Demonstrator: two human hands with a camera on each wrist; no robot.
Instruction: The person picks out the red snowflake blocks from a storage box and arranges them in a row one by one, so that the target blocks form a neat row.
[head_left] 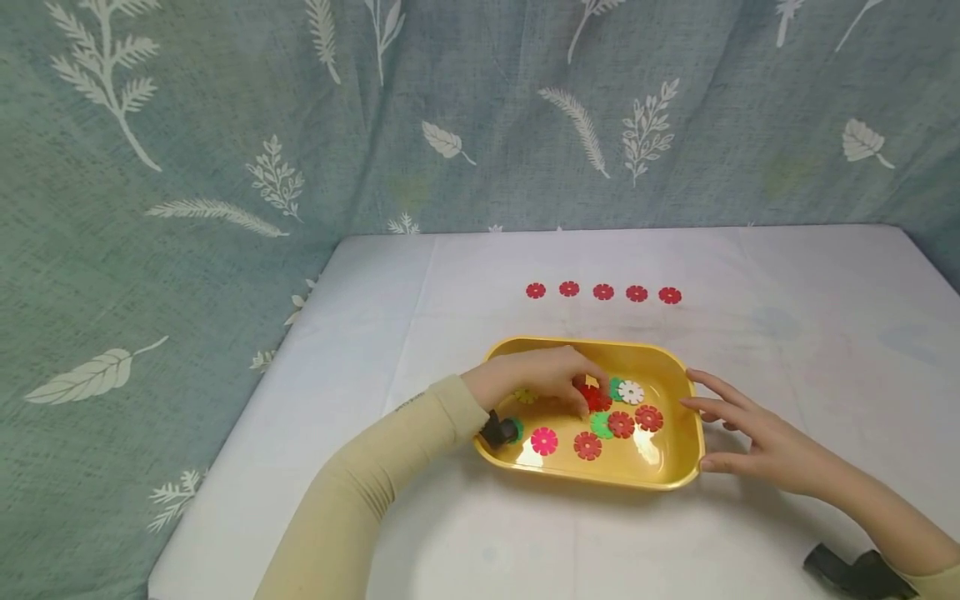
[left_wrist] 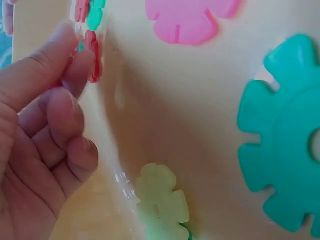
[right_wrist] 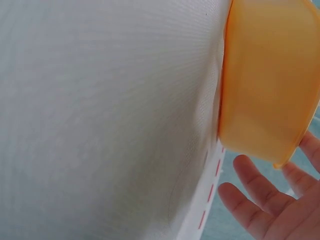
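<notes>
A yellow plastic tray (head_left: pixel 577 483) stands on the table with several flower-shaped notched discs inside. My left hand (head_left: pixel 551 375) reaches into it, fingers curled and pinching a red notched disc (head_left: pixel 592 396); the fingertips partly hide it. In the left wrist view, a bit of red shows between the fingers of the left hand (left_wrist: pixel 45 130). Near that wrist lie a teal disc (left_wrist: pixel 275 140), a pink disc (left_wrist: pixel 187 20) and a pale yellow one (left_wrist: pixel 162 200). At the tray's right end, my right hand (head_left: pixel 765 442) touches the rim with spread, relaxed fingers.
Behind the tray, several red discs (head_left: pixel 603 292) lie in a spaced row on the white tablecloth (head_left: pixel 420 533). More red discs (head_left: pixel 587 446), a white disc (head_left: pixel 631 392) and a green disc (head_left: pixel 602 425) are in the tray. A patterned curtain (head_left: pixel 480 117) hangs behind the table.
</notes>
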